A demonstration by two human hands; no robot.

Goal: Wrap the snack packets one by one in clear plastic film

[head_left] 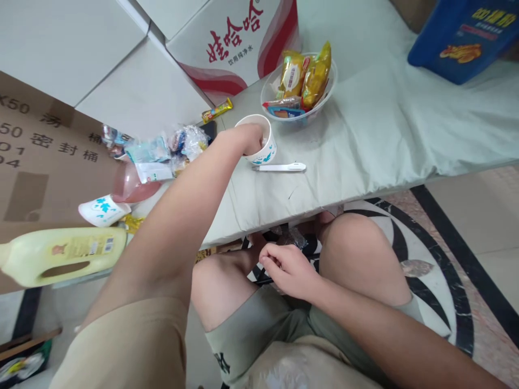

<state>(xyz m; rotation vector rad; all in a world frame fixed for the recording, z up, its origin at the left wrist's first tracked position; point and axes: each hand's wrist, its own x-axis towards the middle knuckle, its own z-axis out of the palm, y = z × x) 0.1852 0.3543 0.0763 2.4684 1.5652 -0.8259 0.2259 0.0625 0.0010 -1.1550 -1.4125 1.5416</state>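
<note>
My left hand (253, 138) reaches down into a white paper cup (266, 153) with blue leaf prints. The cup stands upright on the pale green cloth, and its wall hides my fingers and whatever they touch. Just in front of the cup lies a slim white utility knife (280, 168). Behind it, to the right, a clear plastic bowl (299, 120) holds several wrapped snacks (315, 75). Above my lap, between my knees, my right hand (290, 268) is closed with its fingers curled; what is inside them, if anything, is hidden.
A white and red carton (231, 48) stands behind the cup, with a yellow wrapper (217, 109) before it. To the left are crumpled wrappers (152, 154), a tipped paper cup (103, 210) and a yellow jug (68, 254). A blue container (462, 43) stands far right.
</note>
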